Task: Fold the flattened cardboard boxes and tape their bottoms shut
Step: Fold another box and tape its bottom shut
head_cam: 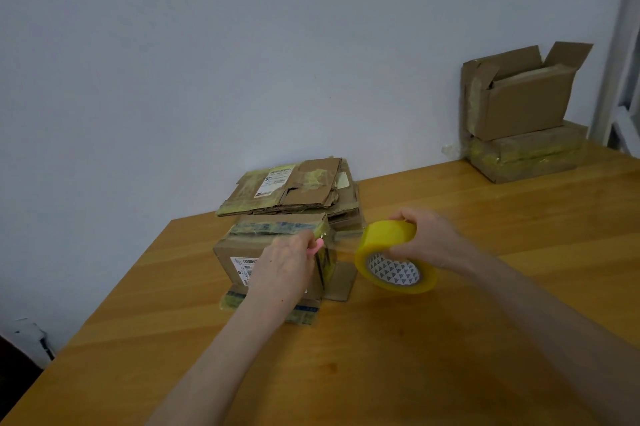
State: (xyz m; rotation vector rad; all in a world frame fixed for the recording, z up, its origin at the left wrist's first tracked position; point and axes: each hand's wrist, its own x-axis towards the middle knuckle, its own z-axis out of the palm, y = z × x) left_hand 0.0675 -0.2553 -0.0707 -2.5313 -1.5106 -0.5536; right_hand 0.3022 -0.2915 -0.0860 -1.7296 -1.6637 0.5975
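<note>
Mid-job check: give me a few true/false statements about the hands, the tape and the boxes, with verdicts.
1. The right hand grips the yellow tape roll. True.
2. The left hand is empty. False: its fingers pinch a small pink tool at the box being taped.
3. A stack of flattened boxes lies behind that box. True.
4. The upper corner box is sealed. False: its top flaps stand open.

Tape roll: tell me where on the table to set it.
Bare table lies between the forearms, and a wide stretch runs from the right hand gripping the tape roll to the stacked boxes. Crowded: the folded box, where the left hand holds a pink tool, and the flattened stack behind it.
</note>
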